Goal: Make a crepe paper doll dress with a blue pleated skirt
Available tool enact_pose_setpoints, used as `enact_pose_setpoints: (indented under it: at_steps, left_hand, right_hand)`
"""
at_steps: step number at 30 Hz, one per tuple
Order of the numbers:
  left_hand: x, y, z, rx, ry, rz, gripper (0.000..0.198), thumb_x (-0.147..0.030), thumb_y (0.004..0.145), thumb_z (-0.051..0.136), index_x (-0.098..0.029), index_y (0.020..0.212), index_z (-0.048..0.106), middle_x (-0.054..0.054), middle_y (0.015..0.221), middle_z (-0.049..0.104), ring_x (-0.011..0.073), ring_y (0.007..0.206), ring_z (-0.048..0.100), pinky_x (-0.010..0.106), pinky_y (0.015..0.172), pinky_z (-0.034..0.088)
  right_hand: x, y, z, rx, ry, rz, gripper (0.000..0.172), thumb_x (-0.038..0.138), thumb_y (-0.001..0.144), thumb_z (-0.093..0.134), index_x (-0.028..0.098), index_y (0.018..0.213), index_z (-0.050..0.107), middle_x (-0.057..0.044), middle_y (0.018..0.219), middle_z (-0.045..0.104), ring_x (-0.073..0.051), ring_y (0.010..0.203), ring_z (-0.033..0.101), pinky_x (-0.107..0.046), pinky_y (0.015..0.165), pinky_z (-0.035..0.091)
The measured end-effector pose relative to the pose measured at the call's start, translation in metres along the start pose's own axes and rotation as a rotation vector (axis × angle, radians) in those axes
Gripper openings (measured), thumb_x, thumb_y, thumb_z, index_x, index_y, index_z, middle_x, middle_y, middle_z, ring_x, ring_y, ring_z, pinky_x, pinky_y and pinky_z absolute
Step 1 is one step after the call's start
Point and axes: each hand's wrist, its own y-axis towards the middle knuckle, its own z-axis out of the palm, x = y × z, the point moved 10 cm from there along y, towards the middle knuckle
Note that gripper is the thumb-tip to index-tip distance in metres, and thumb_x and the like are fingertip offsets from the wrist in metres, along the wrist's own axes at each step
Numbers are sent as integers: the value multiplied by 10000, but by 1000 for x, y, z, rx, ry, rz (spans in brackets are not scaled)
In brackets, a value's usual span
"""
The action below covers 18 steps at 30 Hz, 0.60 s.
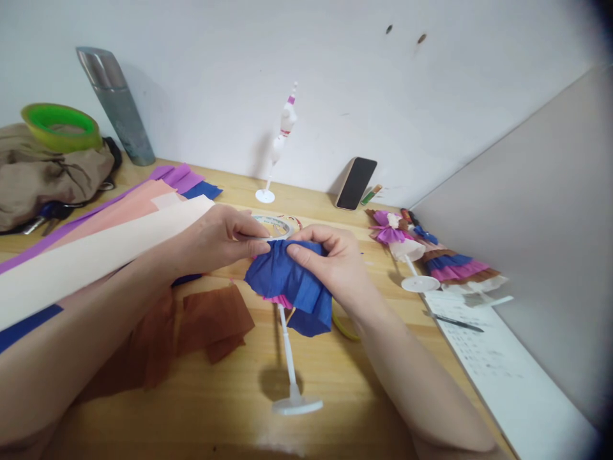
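Observation:
Blue crepe paper (294, 281), gathered into pleats, hangs between my two hands. My left hand (225, 236) pinches its upper left edge between thumb and fingers. At the upper right, my right hand (328, 255) pinches the same strip. Pink paper (278, 300) peeks out beneath the blue. Below it a thin white stand (288, 348) with a round base runs down at a tilt. Whatever the paper wraps around at the top is hidden by it and by my fingers. A roll of tape (275, 225) lies just behind my hands.
Crepe paper sheets (110, 243) and brown paper pieces (215, 319) lie left. A bare white dress-form figure (282, 134) stands behind. Phone (357, 183), bottle (117, 105) and green tape roll (62, 124) are at the back. Paper-dressed figures (460, 262) and a written sheet (507, 358) lie right.

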Motion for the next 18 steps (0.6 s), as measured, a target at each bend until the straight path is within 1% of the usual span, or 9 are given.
enact_pose_setpoints:
  at_steps: [2,6,13,18]
  left_hand:
    - [-1,0,0,5,4,7,231,-343,803,622,-167,696,728,-5,629,652,155,682,598,256,683,470]
    - [-5,0,0,7,22,21,249,-340,815,604,-163,687,722,-5,619,646,154,678,600,250,663,467]
    - [-9,-2,-2,-12,97,59,249,-330,823,614,-162,672,720,1,627,676,154,677,618,269,716,504]
    - [-13,-3,-3,-52,95,75,209,-304,807,646,-156,677,718,23,693,709,179,762,655,274,750,523]
  right_hand:
    - [2,0,-1,-12,-41,-7,113,279,696,687,176,677,645,7,648,633,-109,566,534,-238,544,430]
    - [3,0,-1,-33,-108,-14,142,285,701,664,178,639,593,25,595,578,-95,524,476,-230,518,401]
    - [1,3,-2,-37,-188,-33,167,301,689,654,179,615,567,30,569,532,-89,508,421,-231,509,373]
    - [-4,6,-4,-34,-181,26,238,331,656,670,190,568,500,38,545,498,-88,508,403,-230,498,343]
